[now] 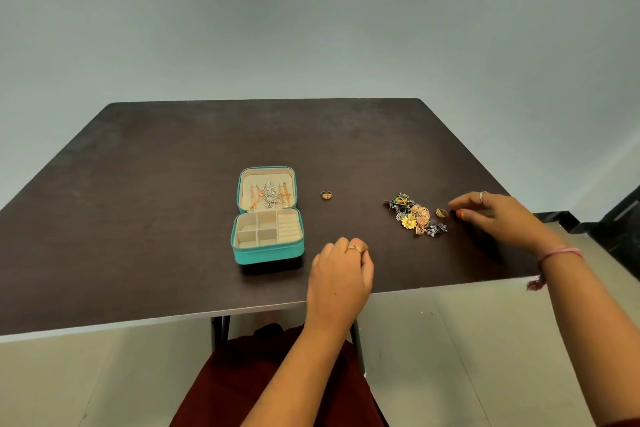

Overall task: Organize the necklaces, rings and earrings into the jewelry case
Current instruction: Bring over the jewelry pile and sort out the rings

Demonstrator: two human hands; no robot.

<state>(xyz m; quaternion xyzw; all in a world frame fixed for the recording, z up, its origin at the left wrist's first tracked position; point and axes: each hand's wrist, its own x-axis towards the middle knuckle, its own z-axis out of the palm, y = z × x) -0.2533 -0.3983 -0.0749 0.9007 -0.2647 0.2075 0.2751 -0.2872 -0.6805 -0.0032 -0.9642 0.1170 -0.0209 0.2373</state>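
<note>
1. The case (267, 216) lies open left of centre frame on the table (138, 184). Chains (269, 196) hang in its lid; the tray compartments and ring slots look unfilled.

2. A gold ring (326, 194) sits alone just right of the lid. A pile (415, 215) of earrings and small pieces lies right of centre, with a second ring (441, 212) at its right edge.

3. The right hand (498, 215), at right of frame, has thumb and forefinger close together just beside that second ring; whether they touch it cannot be told.

4. The left hand (341, 274), lower centre, has its fingers curled under. Nothing can be seen in it (a ring shows on one finger).

5. Risks, as judged:
   - A ring pinched off-centre may squirt away and roll across the smooth top toward the near edge.
   - Hooks and posts in the pile may be tangled; lifting one piece could drag others along and scatter them.
   - The ring slots are narrow; a ring set down loosely may lie on top and fall out on closing.
   - The lone ring is easily overlooked.
</note>
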